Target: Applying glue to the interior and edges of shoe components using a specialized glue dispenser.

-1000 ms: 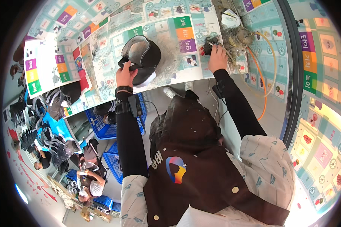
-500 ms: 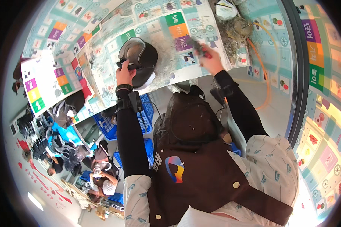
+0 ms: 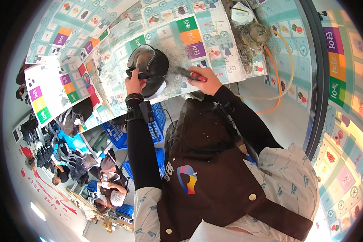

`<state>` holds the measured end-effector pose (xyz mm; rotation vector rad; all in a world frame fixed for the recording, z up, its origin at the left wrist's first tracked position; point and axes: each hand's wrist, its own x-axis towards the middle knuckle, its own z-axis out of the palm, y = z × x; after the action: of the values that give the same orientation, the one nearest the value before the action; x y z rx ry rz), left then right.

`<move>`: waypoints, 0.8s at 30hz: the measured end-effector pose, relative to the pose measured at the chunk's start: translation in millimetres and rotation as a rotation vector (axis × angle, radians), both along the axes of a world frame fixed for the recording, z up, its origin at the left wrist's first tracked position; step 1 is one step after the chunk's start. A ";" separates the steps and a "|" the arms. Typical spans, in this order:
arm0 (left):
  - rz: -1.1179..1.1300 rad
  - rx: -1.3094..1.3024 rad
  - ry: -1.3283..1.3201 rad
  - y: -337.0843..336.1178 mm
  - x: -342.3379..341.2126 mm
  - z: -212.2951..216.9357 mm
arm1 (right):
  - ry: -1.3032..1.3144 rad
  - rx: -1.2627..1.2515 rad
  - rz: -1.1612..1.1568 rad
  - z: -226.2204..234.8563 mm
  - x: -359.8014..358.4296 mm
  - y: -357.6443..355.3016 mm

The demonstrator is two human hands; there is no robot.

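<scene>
My left hand (image 3: pixel 134 83) grips the near edge of a dark, rounded helmet-like piece (image 3: pixel 148 68) that rests on the paper-covered table (image 3: pixel 109 60). My right hand (image 3: pixel 205 82) holds a small tool with a red handle (image 3: pixel 192 75); its dark tip points left toward the piece and lies just to its right. Grey dust and fluff cover the paper around the piece. Both forearms wear black sleeves, and a black strap with a small device sits on my left wrist.
A pile of tangled grey scrap (image 3: pixel 250 34) and a white mask (image 3: pixel 242 13) lie at the far right of the table. An orange hose (image 3: pixel 284 76) loops off the table's right edge. Blue crates (image 3: pixel 121 135) stand under the table. Other people (image 3: pixel 109 189) work at lower left.
My right hand has come from the scrap pile at the far right back toward the dark piece, bringing the red-handled tool. My left hand has kept its hold on the piece.
</scene>
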<state>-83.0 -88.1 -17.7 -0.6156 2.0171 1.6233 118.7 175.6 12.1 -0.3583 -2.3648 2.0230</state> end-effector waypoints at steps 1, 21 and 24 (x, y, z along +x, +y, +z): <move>0.007 -0.001 0.001 0.8 0.1 0.3 | -0.053 0.000 -0.107 -2.0 0.5 -1.6; -0.248 -0.342 0.025 -5.8 -2.6 17.3 | -0.074 0.081 0.126 -3.8 7.7 27.0; -0.333 -0.442 0.017 -12.8 -1.2 47.5 | -0.110 -0.222 -0.027 14.6 15.5 41.3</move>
<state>-84.2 -100.9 29.8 -0.3830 2.3600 1.0026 134.3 216.9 26.7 -0.5140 -2.1821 2.3159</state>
